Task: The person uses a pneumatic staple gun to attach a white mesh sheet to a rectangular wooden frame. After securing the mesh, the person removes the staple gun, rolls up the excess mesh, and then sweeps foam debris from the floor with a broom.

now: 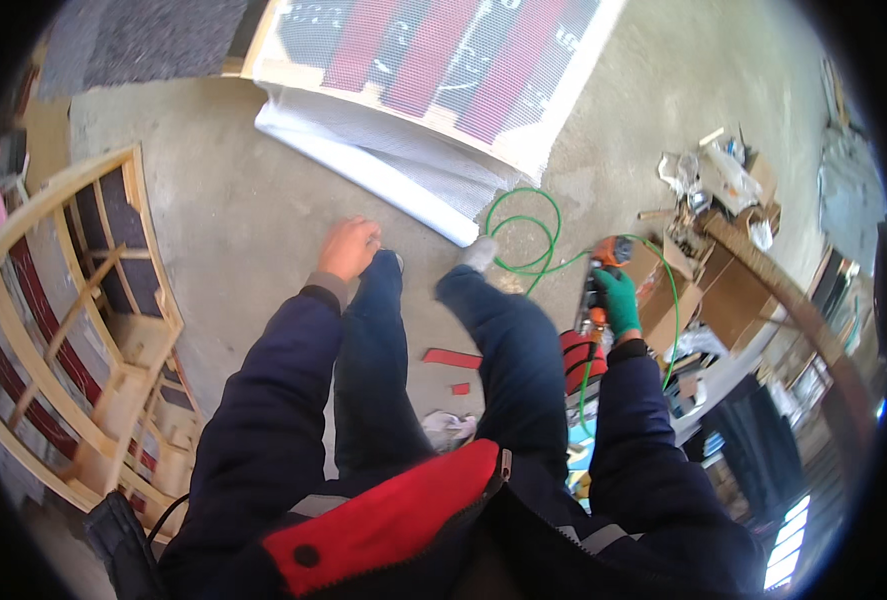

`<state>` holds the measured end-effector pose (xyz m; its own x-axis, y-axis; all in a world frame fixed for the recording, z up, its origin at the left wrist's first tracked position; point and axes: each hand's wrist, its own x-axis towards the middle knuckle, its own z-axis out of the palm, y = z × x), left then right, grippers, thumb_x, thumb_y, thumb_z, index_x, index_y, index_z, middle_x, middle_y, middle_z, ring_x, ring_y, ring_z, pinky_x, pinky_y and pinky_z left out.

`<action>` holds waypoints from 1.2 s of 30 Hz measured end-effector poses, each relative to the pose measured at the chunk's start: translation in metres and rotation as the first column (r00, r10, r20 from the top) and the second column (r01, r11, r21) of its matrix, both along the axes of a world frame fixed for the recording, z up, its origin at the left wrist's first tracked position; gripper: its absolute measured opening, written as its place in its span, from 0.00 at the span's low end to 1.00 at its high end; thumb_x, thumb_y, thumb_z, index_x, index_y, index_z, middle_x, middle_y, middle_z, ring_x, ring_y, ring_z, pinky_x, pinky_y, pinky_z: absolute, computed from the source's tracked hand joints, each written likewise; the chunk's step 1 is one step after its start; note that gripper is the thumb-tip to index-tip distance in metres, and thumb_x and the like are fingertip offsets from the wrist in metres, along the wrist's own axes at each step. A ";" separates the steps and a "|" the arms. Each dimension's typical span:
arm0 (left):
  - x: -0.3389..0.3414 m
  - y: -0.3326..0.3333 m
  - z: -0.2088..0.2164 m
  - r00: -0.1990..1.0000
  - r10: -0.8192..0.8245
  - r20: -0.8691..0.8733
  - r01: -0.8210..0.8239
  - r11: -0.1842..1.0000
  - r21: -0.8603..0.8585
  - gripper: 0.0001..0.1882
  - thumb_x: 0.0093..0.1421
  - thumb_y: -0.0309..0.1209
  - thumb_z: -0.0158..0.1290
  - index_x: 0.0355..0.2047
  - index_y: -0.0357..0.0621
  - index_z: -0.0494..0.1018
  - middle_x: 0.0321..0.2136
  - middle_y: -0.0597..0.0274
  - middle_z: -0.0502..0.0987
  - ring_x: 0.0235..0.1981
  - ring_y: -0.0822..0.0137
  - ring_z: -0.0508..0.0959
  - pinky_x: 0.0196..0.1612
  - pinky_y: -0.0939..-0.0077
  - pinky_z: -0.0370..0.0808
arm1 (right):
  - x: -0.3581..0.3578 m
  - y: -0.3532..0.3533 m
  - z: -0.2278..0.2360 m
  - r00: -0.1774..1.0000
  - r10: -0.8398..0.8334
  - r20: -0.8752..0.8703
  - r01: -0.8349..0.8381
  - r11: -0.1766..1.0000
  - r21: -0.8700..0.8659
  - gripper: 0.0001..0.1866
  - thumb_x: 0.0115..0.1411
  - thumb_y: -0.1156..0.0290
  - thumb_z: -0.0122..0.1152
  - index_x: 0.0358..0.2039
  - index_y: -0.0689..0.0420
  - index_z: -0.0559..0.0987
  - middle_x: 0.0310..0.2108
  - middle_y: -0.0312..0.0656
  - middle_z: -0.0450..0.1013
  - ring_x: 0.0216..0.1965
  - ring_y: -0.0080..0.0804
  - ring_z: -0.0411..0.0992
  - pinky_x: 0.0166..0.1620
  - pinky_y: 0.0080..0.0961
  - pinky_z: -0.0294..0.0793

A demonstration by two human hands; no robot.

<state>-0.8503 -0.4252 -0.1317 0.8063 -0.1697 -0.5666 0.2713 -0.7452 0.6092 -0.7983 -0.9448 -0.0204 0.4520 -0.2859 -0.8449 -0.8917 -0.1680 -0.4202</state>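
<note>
In my right hand (pixel 618 300), which wears a green glove, is an orange and black nail or staple gun (pixel 597 285). A thin green hose (pixel 525 189) lies looped on the floor and runs toward the gun. My bare left hand (pixel 348 250) hangs above my left foot with its fingers curled in; the inside of the hand is hidden. Ahead of it, a rolled edge of white sheeting (pixel 363 165) lies along the near side of a wooden-framed panel (pixel 433 60) with dark red bands and mesh over it.
An open wooden frame (pixel 128 340) stands at the left. On the right are cardboard boxes (pixel 728 300), scraps (pixel 723 175) and a long curved brown strip (pixel 783 270). Red offcuts (pixel 453 358) lie between my legs. Dark grey padding (pixel 153 45) sits at the far left.
</note>
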 end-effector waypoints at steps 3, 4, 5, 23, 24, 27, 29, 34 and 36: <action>0.000 -0.019 -0.014 0.985 -0.160 0.061 0.156 0.986 0.065 0.11 0.55 0.28 0.61 0.41 0.47 0.81 0.41 0.57 0.79 0.49 0.50 0.77 0.54 0.55 0.73 | -0.051 0.034 -0.039 0.992 -0.076 -0.100 0.090 0.986 0.139 0.07 0.63 0.68 0.63 0.35 0.57 0.79 0.24 0.35 0.75 0.18 0.23 0.71 0.23 0.22 0.71; 0.003 -0.031 -0.026 0.970 -0.215 0.113 0.204 0.973 0.104 0.12 0.56 0.28 0.61 0.42 0.48 0.81 0.43 0.58 0.79 0.50 0.50 0.76 0.55 0.54 0.73 | -0.062 0.044 -0.058 0.987 -0.073 -0.145 0.093 0.986 0.138 0.08 0.63 0.68 0.64 0.35 0.59 0.79 0.23 0.36 0.75 0.17 0.23 0.70 0.22 0.22 0.71; 0.010 -0.044 -0.042 0.955 -0.267 0.133 0.246 0.957 0.154 0.13 0.56 0.28 0.60 0.43 0.48 0.80 0.44 0.58 0.78 0.51 0.51 0.75 0.56 0.54 0.72 | -0.071 0.051 -0.077 0.986 -0.047 -0.160 0.072 0.985 0.155 0.08 0.62 0.67 0.64 0.34 0.59 0.80 0.24 0.37 0.76 0.18 0.23 0.71 0.22 0.23 0.71; 0.110 -0.095 -0.390 0.649 -0.547 0.529 0.352 0.832 0.428 0.27 0.58 0.36 0.64 0.58 0.49 0.75 0.59 0.59 0.71 0.62 0.50 0.69 0.63 0.43 0.66 | -0.075 0.056 -0.178 0.975 0.220 -0.028 -0.222 0.973 -0.063 0.25 0.58 0.64 0.70 0.55 0.59 0.79 0.28 0.40 0.77 0.23 0.25 0.75 0.28 0.28 0.73; 0.115 -0.094 -0.397 0.589 -0.534 0.607 0.341 0.845 0.413 0.23 0.57 0.34 0.63 0.54 0.48 0.76 0.56 0.59 0.72 0.58 0.51 0.71 0.61 0.45 0.67 | -0.073 0.057 -0.177 0.974 0.228 -0.007 -0.227 0.971 -0.078 0.25 0.57 0.64 0.70 0.54 0.59 0.79 0.28 0.40 0.77 0.23 0.24 0.75 0.28 0.28 0.73; 0.116 -0.092 -0.402 0.518 -0.549 0.656 0.329 0.836 0.440 0.13 0.53 0.23 0.58 0.40 0.43 0.76 0.49 0.55 0.75 0.53 0.49 0.73 0.54 0.45 0.70 | -0.070 0.065 -0.170 0.962 0.261 0.074 -0.254 0.962 -0.099 0.23 0.56 0.64 0.71 0.51 0.60 0.80 0.28 0.39 0.77 0.25 0.22 0.74 0.29 0.26 0.73; 0.109 -0.095 -0.390 0.586 -0.627 0.513 0.367 0.770 0.522 0.13 0.53 0.25 0.55 0.40 0.44 0.78 0.50 0.55 0.75 0.54 0.48 0.72 0.58 0.43 0.68 | -0.067 0.069 -0.164 0.949 0.258 0.180 -0.256 0.966 -0.035 0.23 0.56 0.64 0.72 0.49 0.61 0.80 0.29 0.38 0.78 0.25 0.21 0.74 0.29 0.26 0.73; 0.047 -0.097 -0.318 0.447 -0.575 0.685 0.556 0.779 0.291 0.10 0.54 0.30 0.57 0.36 0.39 0.76 0.50 0.49 0.75 0.55 0.47 0.71 0.58 0.47 0.66 | -0.069 0.066 -0.143 0.939 0.025 0.343 -0.097 0.976 0.195 0.19 0.61 0.62 0.68 0.47 0.60 0.80 0.30 0.35 0.78 0.27 0.18 0.75 0.30 0.21 0.74; 0.029 -0.087 -0.289 0.521 -0.523 0.674 0.567 0.802 0.185 0.09 0.56 0.29 0.55 0.34 0.37 0.73 0.42 0.45 0.77 0.47 0.42 0.75 0.50 0.47 0.71 | -0.075 0.063 -0.136 0.906 -0.094 0.413 -0.014 0.968 0.250 0.17 0.64 0.61 0.67 0.47 0.60 0.79 0.31 0.35 0.79 0.27 0.17 0.76 0.30 0.19 0.76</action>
